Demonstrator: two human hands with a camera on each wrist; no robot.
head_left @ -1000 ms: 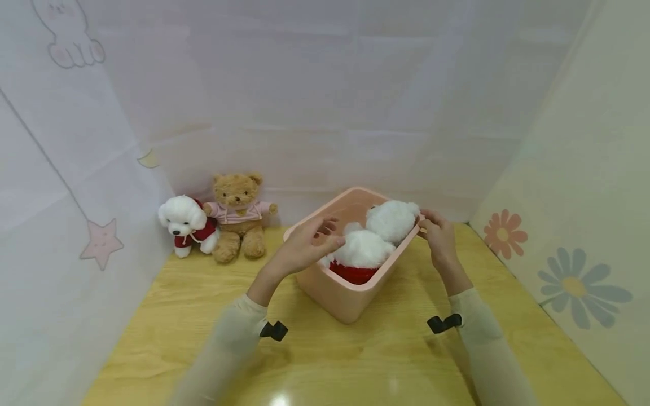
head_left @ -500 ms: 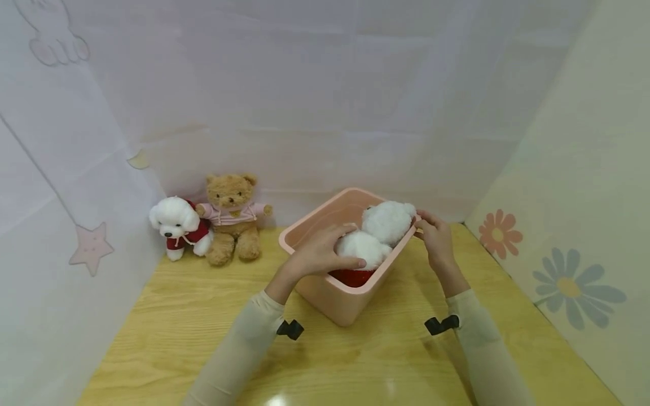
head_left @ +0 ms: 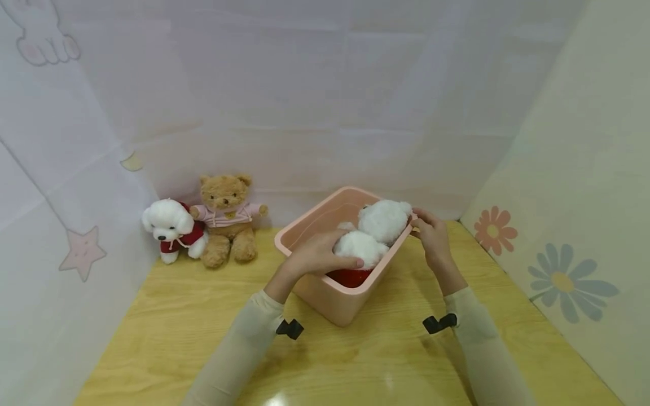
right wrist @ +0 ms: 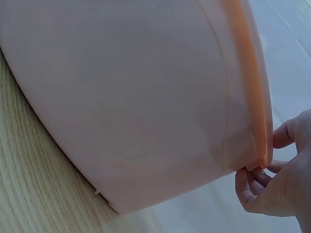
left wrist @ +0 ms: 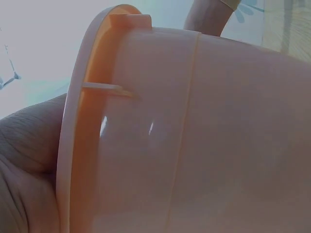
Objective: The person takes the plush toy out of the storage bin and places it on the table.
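Observation:
A pink plastic bin (head_left: 325, 296) stands at an angle on the table. Inside it lie two white plush toys, their faces mostly hidden. My left hand (head_left: 316, 254) reaches over the near left rim and grips the nearer white plush toy (head_left: 364, 249), which has red cloth below its head; the thumb lies across its near side and the fingers go behind it. Farther back, the second plush toy (head_left: 384, 220) leans against the right wall. At the right corner, my right hand (head_left: 434, 234) pinches the rim between thumb and fingers, also seen in the right wrist view holding the bin's lip (right wrist: 260, 111).
On the left, a white plush dog (head_left: 170, 223) in a dark red top sits beside a brown teddy bear (head_left: 228, 214) in a pink hoodie. A pale cloth wall (head_left: 325, 101) rises behind, and a flower-printed panel (head_left: 574, 197) bounds the right side.
My left hand has come down from above the bin's left rim onto the nearer plush toy. The right hand has stayed on the rim. The head view has shifted slightly.

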